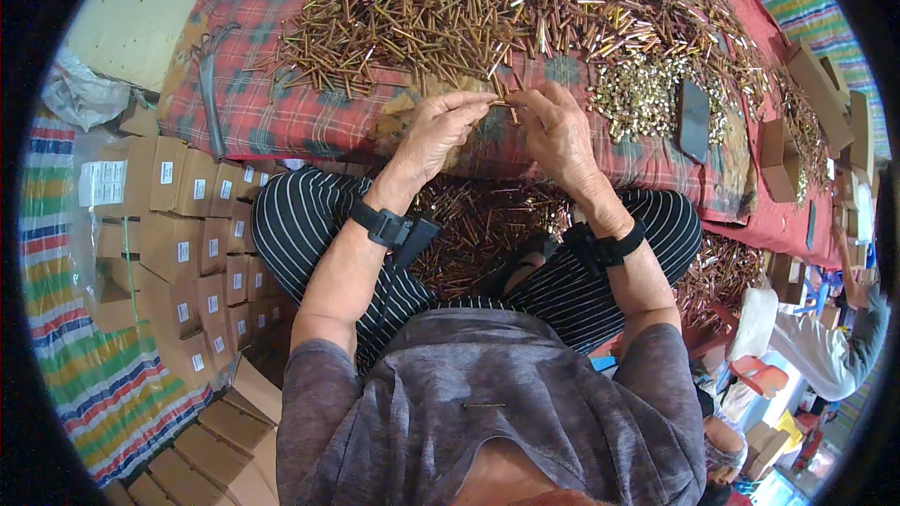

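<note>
My left hand and my right hand meet over the near edge of the worktop, fingertips close together. Pinched in the left fingers is a slim brass-coloured metal rod. The right thumb and fingers close at the rod's other end; whether they grip it or a separate small part is too small to tell. A wide heap of similar metal rods lies just beyond both hands. To the right of my right hand is a pile of small, shiny nut-like pieces.
Red plaid cloth covers the worktop. A dark phone rests beside the small pieces, and a long grey tool lies at the left. Labelled cardboard boxes are stacked left. More rods lie between my legs. Another person is at right.
</note>
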The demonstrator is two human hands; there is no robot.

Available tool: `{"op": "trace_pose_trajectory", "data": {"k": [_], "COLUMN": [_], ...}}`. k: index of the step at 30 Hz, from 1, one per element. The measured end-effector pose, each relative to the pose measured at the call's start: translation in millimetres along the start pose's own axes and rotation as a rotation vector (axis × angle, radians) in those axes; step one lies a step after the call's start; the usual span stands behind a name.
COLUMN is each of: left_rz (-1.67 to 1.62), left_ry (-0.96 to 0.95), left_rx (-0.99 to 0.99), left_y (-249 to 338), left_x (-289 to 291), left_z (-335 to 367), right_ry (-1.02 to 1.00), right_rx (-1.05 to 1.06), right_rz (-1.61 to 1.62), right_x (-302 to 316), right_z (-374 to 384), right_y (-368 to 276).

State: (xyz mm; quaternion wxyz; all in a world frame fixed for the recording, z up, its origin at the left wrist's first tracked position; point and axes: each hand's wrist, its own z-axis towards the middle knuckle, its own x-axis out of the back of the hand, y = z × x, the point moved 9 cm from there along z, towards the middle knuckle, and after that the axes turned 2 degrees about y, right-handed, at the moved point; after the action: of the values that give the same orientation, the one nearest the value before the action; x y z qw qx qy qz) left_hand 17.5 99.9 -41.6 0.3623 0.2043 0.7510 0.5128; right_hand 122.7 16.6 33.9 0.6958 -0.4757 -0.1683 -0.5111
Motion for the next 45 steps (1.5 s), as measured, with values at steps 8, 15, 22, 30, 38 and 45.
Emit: {"op": "trace_pose_trajectory", "data": {"k": [8,15,22,30,38,45], "left_rz": [0.091,-0.173,-0.122,-0.069,-0.049,0.022], "left_ry": [-0.046,-0.022,0.082,0.209,0.280,0.264], "left_rx": [0.032,0.142,0.086,0.071,0.115,0.035], "left_y": [1,-20,-20,-30,-36,-30], "left_x": [-5,-8,5,26,22,8], "left_z": [-1,-3,3,7,5,13], "right_ry": [-0.019,-0.242,0.088,0.281,0.095,0.036], "right_rx": [-0.632,-0.587,-0.453,-0.466,-0.743,-0.589], "right_rz": [1.083,0.670,0.088,-0.509,-0.713,-0.603], "right_x": [-34,-49,11,60,64,24], "right_z": [-18,-29,15,79,87,99], "right_y": [44,27,84,169,239,213]}}
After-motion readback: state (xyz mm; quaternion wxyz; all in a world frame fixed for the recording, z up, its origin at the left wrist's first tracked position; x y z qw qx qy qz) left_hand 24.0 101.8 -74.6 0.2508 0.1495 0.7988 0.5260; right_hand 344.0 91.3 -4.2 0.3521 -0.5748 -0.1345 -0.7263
